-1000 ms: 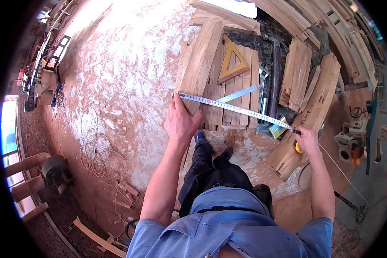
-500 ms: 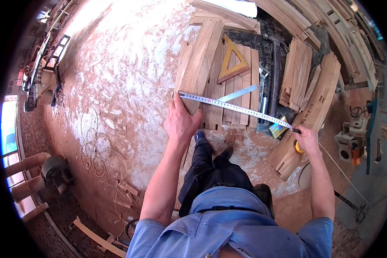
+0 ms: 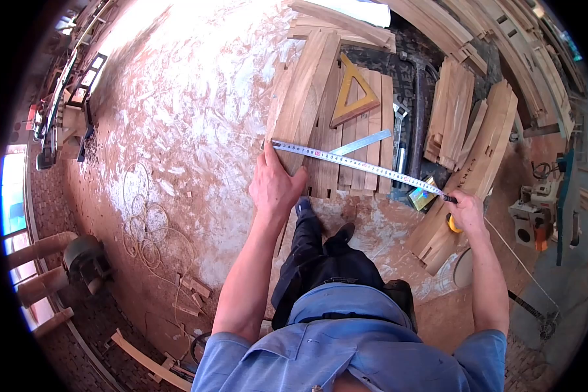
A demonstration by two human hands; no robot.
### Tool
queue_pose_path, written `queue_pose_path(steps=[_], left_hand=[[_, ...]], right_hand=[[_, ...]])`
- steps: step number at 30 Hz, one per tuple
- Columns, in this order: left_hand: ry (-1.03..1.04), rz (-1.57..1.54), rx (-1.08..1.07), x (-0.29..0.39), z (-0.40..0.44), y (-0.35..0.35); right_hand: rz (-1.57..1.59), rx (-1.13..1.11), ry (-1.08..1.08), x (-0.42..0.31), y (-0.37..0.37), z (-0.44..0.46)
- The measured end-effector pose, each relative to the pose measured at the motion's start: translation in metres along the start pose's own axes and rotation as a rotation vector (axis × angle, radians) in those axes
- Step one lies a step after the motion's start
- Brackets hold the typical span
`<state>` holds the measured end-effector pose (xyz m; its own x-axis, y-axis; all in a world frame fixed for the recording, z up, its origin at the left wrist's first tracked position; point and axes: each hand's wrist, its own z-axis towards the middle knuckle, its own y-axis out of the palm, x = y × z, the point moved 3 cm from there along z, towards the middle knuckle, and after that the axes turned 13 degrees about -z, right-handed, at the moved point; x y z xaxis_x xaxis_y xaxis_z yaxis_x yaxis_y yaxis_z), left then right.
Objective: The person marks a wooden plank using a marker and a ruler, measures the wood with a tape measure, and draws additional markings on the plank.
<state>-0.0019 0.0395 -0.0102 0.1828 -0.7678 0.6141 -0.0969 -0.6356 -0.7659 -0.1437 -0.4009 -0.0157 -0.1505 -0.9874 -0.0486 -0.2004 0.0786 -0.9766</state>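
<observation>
My left hand (image 3: 277, 186) grips the near end of a wide wooden board (image 3: 312, 81), thumb on its right side and fingers on its left. The zero end of a tape measure's blade (image 3: 362, 164) lies by my left fingertips. The blade stretches right across several narrower boards (image 3: 375, 153). In my right hand (image 3: 466, 212) is the tape measure's case (image 3: 453, 224), mostly hidden, with a bit of yellow showing. A yellow triangular square (image 3: 368, 108) rests on the boards, and its metal blade (image 3: 366, 141) passes just above the tape.
To the right of the boards are a hammer (image 3: 419, 108), a wrench (image 3: 400, 121) and a small yellow-green packet (image 3: 423, 194). Further right lie mortised timbers (image 3: 487, 163) and a machine (image 3: 532, 212). A thin cord (image 3: 151, 238) coils on the dusty floor at left, near a motor (image 3: 85, 258).
</observation>
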Motion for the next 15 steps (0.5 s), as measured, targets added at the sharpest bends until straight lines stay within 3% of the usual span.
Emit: queue_pose_path(steps=[15], left_hand=[[0.028,0.016,0.031,-0.004,0.0001,0.0024]], right_hand=[[-0.007,0.031,-0.023,0.0,0.0008,-0.0001]])
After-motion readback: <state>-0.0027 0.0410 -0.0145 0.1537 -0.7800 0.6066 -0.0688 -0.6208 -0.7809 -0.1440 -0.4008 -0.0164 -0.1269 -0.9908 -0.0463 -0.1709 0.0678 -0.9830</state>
